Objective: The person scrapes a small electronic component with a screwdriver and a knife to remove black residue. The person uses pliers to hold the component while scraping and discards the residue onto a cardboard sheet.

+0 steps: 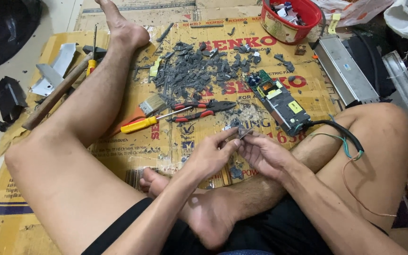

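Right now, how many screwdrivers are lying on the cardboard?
2: a yellow-handled screwdriver beside the red pliers, and another yellow-handled one near the wooden hammer handle. More may hide under debris.

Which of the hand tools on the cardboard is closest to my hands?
The red-handled pliers, lying just above your hands. The yellow-handled screwdriver and the wooden-handled hammer lie farther left.

Both hands point(239, 153) on small metal piece point(244, 133)

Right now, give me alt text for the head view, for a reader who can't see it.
Both hands, left hand and right hand, pinch a small grey fragment above flattened cardboard. Ahead lie red-handled pliers, a yellow-handled screwdriver, a circuit board and scattered grey chips.
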